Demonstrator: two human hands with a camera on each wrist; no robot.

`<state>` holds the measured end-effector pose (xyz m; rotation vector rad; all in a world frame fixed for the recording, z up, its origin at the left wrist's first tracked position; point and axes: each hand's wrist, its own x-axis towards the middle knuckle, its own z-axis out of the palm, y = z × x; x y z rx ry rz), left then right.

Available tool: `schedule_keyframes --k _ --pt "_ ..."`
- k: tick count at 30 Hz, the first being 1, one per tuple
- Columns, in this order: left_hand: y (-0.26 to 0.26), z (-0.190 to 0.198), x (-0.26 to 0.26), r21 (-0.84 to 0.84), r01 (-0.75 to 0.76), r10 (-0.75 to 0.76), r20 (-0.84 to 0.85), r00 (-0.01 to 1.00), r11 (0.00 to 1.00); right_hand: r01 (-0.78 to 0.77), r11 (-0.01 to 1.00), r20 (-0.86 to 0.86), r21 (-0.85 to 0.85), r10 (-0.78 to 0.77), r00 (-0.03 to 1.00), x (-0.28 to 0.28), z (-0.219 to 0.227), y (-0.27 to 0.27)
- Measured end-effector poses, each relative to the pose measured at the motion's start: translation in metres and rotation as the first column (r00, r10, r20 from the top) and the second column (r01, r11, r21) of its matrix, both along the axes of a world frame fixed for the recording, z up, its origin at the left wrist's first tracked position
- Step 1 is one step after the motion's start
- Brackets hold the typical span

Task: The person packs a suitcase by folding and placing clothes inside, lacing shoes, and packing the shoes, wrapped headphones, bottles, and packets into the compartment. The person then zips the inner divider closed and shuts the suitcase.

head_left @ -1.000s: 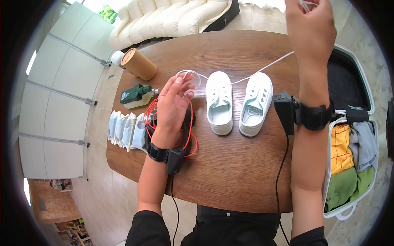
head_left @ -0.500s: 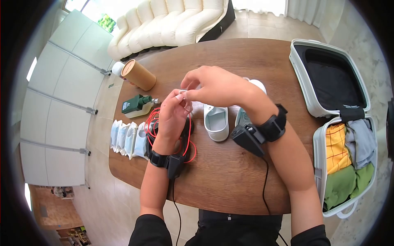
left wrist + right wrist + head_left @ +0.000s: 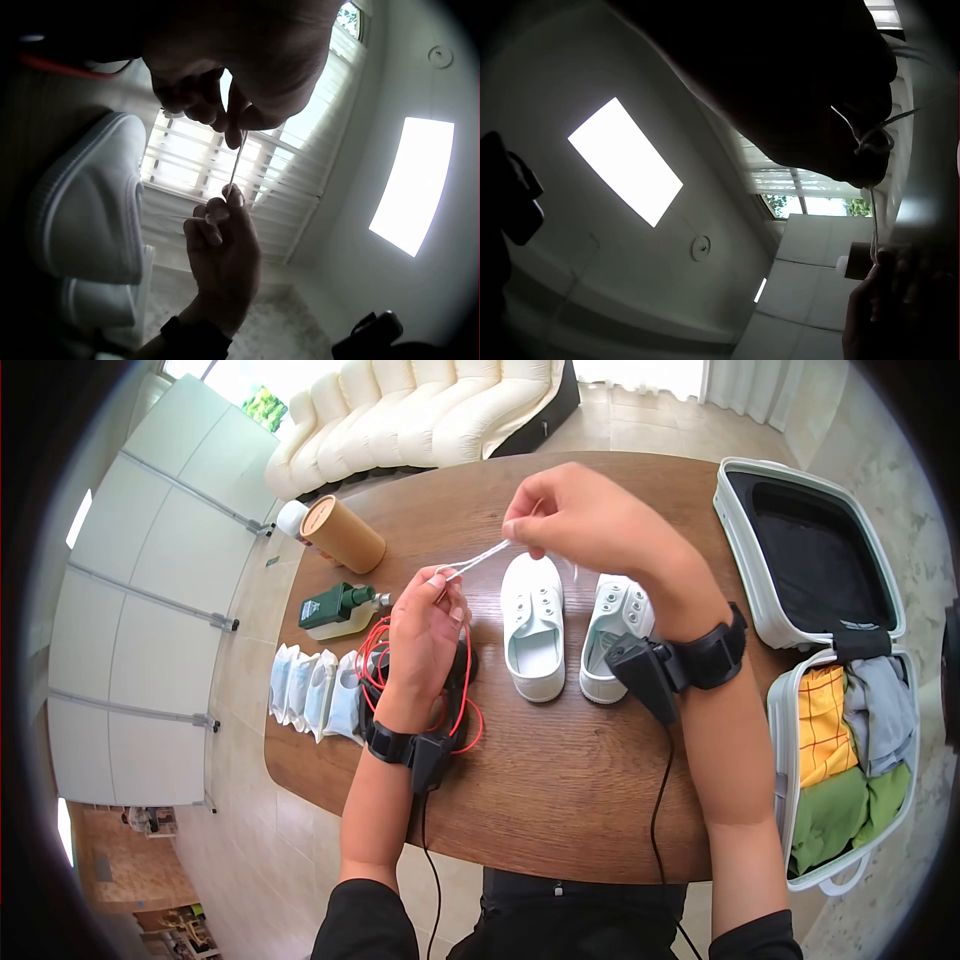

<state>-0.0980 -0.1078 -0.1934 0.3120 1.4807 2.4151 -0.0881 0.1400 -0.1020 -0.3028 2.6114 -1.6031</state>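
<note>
A white shoelace [image 3: 478, 562] runs taut between my two hands above the table. My left hand [image 3: 422, 632] pinches one end of it between thumb and fingertips, left of the shoes. Higher and to the right, my right hand [image 3: 592, 518] pinches the lace too, and a loose piece hangs from its fingers. The left wrist view has the stretched lace [image 3: 238, 161] between both sets of fingertips. In the right wrist view, a small loop shows at the right fingers. Below stand a left white canvas shoe [image 3: 540, 685] and a right one [image 3: 628, 600], partly covered by my right wrist.
Coiled red cable [image 3: 470, 705] lies beside my left wrist. Several small wrapped packs [image 3: 318, 695], a green-topped bottle [image 3: 338, 612] and a brown cylinder [image 3: 345, 535] line the table's left side. An open suitcase [image 3: 782, 760] with folded clothes is at the right.
My right hand came in from the far upper right to my left fingertips, then drew back a little up and right with the lace. My left hand stayed nearly in place.
</note>
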Motion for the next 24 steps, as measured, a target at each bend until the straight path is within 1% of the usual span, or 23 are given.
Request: schedule_keyframes --k 1,3,6,8,9,11,12,15,16,17,18,19,20,21,23,24 --pt "-0.002 -0.002 -0.002 0.000 -0.002 0.002 0.001 1.000 1.000 -0.019 1.000 -0.014 -0.018 0.019 1.000 -0.005 -0.002 0.002" --pt "-0.006 -0.007 -0.006 0.081 -0.001 -0.003 0.053 0.999 0.997 -0.016 1.000 -0.024 -0.020 0.016 1.000 -0.006 -0.002 0.014" --pt "-0.003 -0.001 -0.003 0.050 -0.051 0.045 0.104 0.994 0.997 0.016 0.999 -0.057 -0.048 -0.019 0.998 -0.001 0.003 0.021" --pt "-0.001 0.000 -0.003 0.045 -0.065 0.060 0.106 0.993 0.997 0.066 0.992 -0.160 -0.106 -0.082 0.984 -0.002 0.002 0.023" --pt "-0.001 0.000 -0.003 0.041 -0.079 0.074 0.107 0.992 0.996 0.066 0.992 -0.160 -0.107 -0.083 0.984 -0.001 0.003 0.025" --pt "-0.003 -0.002 -0.004 0.043 -0.098 0.092 0.123 0.988 0.994 0.139 0.988 -0.088 -0.069 -0.144 0.986 0.006 0.015 0.024" --pt "-0.004 -0.002 -0.004 0.047 -0.118 0.111 0.139 0.984 0.992 0.139 0.988 -0.087 -0.069 -0.145 0.986 0.006 0.014 0.024" --pt "-0.006 -0.003 -0.006 0.061 -0.111 0.100 0.155 0.983 0.992 0.178 0.982 -0.103 -0.059 -0.183 0.978 0.002 0.011 0.027" --pt "-0.006 -0.004 -0.007 0.061 -0.111 0.101 0.155 0.983 0.992 0.253 0.966 -0.134 -0.044 -0.257 0.957 0.002 0.010 0.028" --pt "-0.006 -0.005 -0.007 0.054 -0.111 0.102 0.144 0.984 0.992 0.327 0.945 -0.165 -0.031 -0.327 0.930 0.002 0.009 0.028" --pt "-0.006 -0.006 -0.007 0.047 -0.111 0.104 0.133 0.986 0.993 0.326 0.945 -0.164 -0.031 -0.327 0.931 0.001 0.008 0.029" --pt "-0.005 -0.006 -0.007 0.048 -0.111 0.104 0.134 0.986 0.993 0.371 0.928 -0.165 -0.025 -0.369 0.914 0.000 0.007 0.031" --pt "-0.004 -0.006 -0.006 0.004 -0.066 0.066 0.085 0.994 0.998 0.414 0.910 -0.167 -0.019 -0.411 0.896 -0.001 0.006 0.032" --pt "-0.002 -0.005 -0.006 -0.041 -0.024 0.025 0.037 0.999 0.999 0.414 0.910 -0.166 -0.018 -0.411 0.896 -0.001 0.005 0.033" --pt "0.001 -0.003 -0.004 -0.067 0.003 -0.002 0.020 1.000 0.998 0.398 0.915 -0.150 0.070 -0.385 0.911 -0.001 0.004 0.033" --pt "0.002 -0.002 -0.003 -0.092 0.031 -0.030 0.004 1.000 0.995 0.398 0.915 -0.150 0.070 -0.385 0.911 -0.002 0.002 0.033"
